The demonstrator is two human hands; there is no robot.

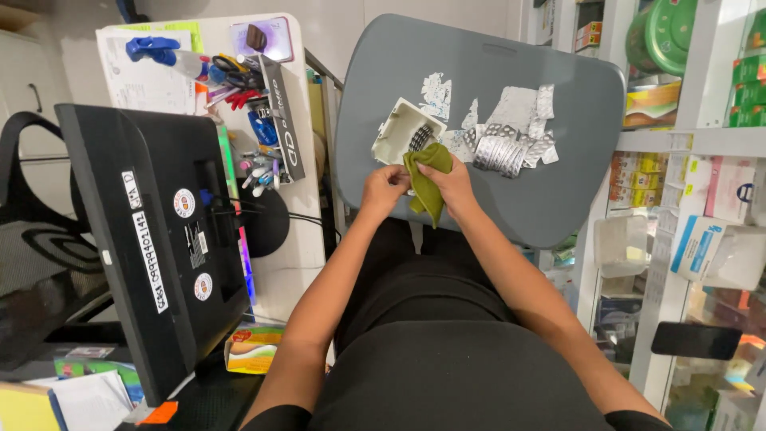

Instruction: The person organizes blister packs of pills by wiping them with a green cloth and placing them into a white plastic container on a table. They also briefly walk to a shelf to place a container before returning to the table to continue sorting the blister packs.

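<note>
The cloth [428, 177], olive green, hangs between both hands, pinched by the left hand [384, 188] and the right hand [453, 180] over the near edge of the grey bench [479, 199]. Just beyond the hands lie a white tray [401, 128] and silver blister packs [504, 148].
</note>
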